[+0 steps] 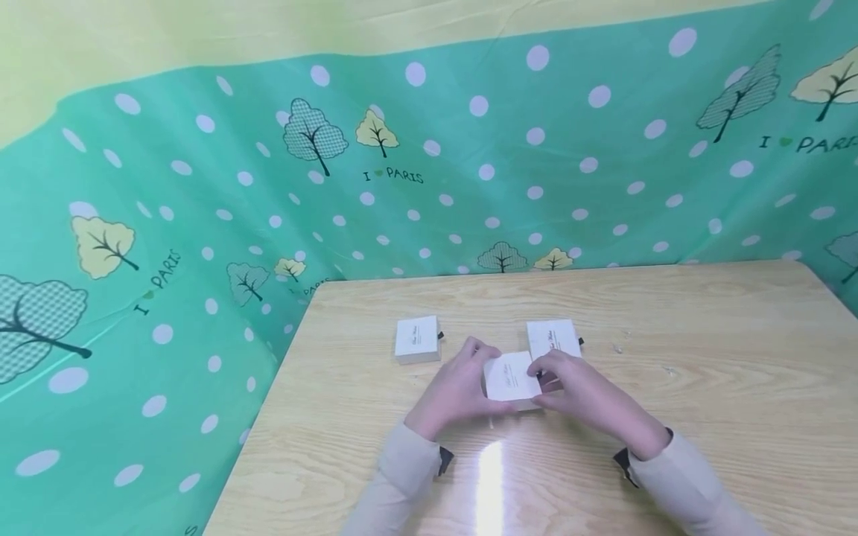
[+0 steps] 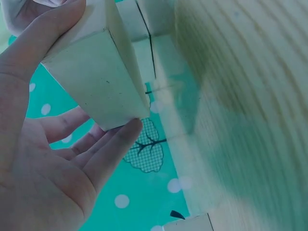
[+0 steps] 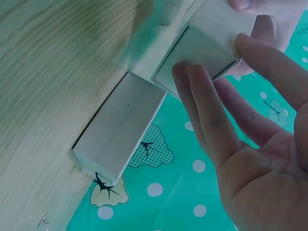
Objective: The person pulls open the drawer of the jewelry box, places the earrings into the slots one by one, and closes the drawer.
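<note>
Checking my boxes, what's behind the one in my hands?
Behind the held box, slightly right, another white box lies on the table; its near side is mostly covered by your right hand.

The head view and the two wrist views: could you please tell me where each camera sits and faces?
Head: on the head, facing forward and down at the table and patterned cloth; both hands and sleeves show.
Left wrist: facing along the left hand toward the held box; its palm, thumb and fingers show.
Right wrist: facing along the right hand toward the held box and a second box; part of the left hand shows top right.
Shared: both wrist views show the held box from different sides.
</note>
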A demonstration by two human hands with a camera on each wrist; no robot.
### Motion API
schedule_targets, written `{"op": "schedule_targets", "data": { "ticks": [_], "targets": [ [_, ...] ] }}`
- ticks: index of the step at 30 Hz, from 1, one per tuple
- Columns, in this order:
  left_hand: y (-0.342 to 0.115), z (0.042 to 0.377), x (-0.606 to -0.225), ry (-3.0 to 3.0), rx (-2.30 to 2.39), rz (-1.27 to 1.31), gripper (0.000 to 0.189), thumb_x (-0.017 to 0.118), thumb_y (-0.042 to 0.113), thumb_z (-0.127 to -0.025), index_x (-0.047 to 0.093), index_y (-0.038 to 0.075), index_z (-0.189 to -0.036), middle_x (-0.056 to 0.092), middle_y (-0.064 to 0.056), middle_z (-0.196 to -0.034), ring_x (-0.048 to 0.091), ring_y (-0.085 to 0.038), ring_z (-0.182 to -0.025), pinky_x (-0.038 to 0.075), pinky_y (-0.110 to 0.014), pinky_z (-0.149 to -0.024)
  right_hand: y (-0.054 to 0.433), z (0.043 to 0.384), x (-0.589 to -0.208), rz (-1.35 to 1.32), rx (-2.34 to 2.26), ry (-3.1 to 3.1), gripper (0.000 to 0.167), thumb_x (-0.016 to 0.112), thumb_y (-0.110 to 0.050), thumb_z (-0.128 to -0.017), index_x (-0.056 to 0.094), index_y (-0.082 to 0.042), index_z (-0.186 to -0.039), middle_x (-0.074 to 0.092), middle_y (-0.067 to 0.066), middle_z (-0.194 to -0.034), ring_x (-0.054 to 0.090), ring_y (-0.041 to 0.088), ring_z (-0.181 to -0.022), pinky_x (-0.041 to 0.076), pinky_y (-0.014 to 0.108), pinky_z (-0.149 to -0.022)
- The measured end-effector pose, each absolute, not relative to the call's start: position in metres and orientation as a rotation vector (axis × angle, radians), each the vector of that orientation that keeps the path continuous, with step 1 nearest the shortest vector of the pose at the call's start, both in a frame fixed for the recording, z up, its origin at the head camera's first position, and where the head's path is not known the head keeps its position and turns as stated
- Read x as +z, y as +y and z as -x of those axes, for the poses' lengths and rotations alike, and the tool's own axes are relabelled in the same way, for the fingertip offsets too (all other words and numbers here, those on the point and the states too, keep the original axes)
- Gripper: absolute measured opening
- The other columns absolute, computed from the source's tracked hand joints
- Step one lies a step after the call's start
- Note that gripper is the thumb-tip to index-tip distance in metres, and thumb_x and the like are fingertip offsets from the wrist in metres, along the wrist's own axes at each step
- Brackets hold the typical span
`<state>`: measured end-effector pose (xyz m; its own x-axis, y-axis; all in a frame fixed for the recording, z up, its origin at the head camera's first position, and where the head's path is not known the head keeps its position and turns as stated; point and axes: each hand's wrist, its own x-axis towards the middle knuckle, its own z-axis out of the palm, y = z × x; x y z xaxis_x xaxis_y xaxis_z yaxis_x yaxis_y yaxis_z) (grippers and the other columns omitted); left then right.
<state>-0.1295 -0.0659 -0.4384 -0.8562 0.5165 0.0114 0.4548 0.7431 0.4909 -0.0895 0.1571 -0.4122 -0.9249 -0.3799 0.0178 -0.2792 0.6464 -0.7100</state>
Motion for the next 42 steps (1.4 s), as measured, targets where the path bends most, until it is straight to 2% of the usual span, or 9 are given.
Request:
{"op": "schedule_targets", "data": {
  "ticks": [9,16,28,35,42],
  "targets": [
    [-0.062,0.122,-0.443,2.753,0.762,-0.798,0.080,0.088,0.048,-0.067,0.056,0.016,-0.133,0.048,0.006,-0.116,0.052,-0.005,-0.088,0.047,-0.017,-0.075,0.164,0.088,-0.417,0.644,-1.061,2.708,0.031,0.081,-0.008,-0.078,0.068,-0.003,-0.105,0.068,0.010,-0.105,0.069,0.024,-0.094,0.059,0.035,-0.081],
    [-0.061,0.119,-0.445,2.727,0.740,-0.824,0.078,0.087,0.051,-0.067,0.056,0.018,-0.131,0.047,0.007,-0.114,0.051,-0.004,-0.084,0.045,-0.016,-0.071,0.167,0.087,-0.420,0.725,-1.069,2.698,0.030,0.083,-0.007,-0.075,0.068,-0.002,-0.101,0.069,0.010,-0.102,0.069,0.023,-0.091,0.059,0.033,-0.078],
    [-0.053,0.115,-0.450,2.742,0.649,-0.904,0.079,0.087,0.051,-0.068,0.055,0.015,-0.131,0.048,0.005,-0.116,0.049,-0.004,-0.090,0.047,-0.016,-0.080,0.171,0.082,-0.422,0.701,-0.967,2.749,0.035,0.085,-0.011,-0.073,0.069,-0.003,-0.102,0.067,0.007,-0.103,0.066,0.019,-0.091,0.058,0.036,-0.079],
    [-0.052,0.114,-0.449,2.730,0.624,-0.899,0.084,0.089,0.050,-0.066,0.050,0.016,-0.133,0.050,0.005,-0.114,0.049,-0.004,-0.088,0.047,-0.016,-0.078,0.174,0.084,-0.421,0.646,-1.000,2.708,0.031,0.082,-0.012,-0.077,0.069,-0.004,-0.104,0.068,0.004,-0.102,0.067,0.021,-0.094,0.057,0.039,-0.080],
    [-0.051,0.114,-0.450,2.706,0.604,-0.912,0.085,0.088,0.048,-0.067,0.047,0.017,-0.134,0.051,0.005,-0.115,0.049,-0.004,-0.091,0.047,-0.017,-0.082,0.174,0.087,-0.423,0.563,-1.007,2.736,0.021,0.074,-0.011,-0.085,0.070,-0.003,-0.105,0.068,0.001,-0.094,0.064,0.015,-0.088,0.056,0.036,-0.078]
  ]
}}
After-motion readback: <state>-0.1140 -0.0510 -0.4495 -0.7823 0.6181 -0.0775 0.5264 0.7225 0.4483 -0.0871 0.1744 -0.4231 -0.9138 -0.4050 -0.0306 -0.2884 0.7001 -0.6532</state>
